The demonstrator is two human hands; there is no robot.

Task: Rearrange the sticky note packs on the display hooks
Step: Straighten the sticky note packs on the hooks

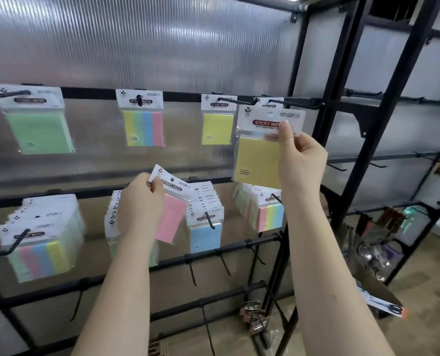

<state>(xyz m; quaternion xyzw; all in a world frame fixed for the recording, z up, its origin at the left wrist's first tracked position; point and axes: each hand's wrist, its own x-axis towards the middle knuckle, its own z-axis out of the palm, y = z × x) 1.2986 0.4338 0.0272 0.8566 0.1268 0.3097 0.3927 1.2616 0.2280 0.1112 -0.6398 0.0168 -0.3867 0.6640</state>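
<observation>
My right hand [300, 152] pinches the header of a yellow sticky note pack [258, 161], held just below and in front of the top row's rightmost hook [283, 102], where another pack hangs behind it. My left hand [140, 202] grips a pink pack [171, 218] by its header, tilted, in front of the second row. On the top row hang a green pack [40, 131], a striped multicolour pack [144, 128] and a small yellow pack [217, 128]. The second row holds stacks: a multicolour stack [40, 250], a blue stack [205, 236] and a striped stack [270, 217].
Black rails with bare hooks [224, 263] run below the second row. A black frame upright [342, 140] stands right of my right arm. Other goods hang on the rack at the right [391, 222], and metal clips [255, 317] hang low near the floor.
</observation>
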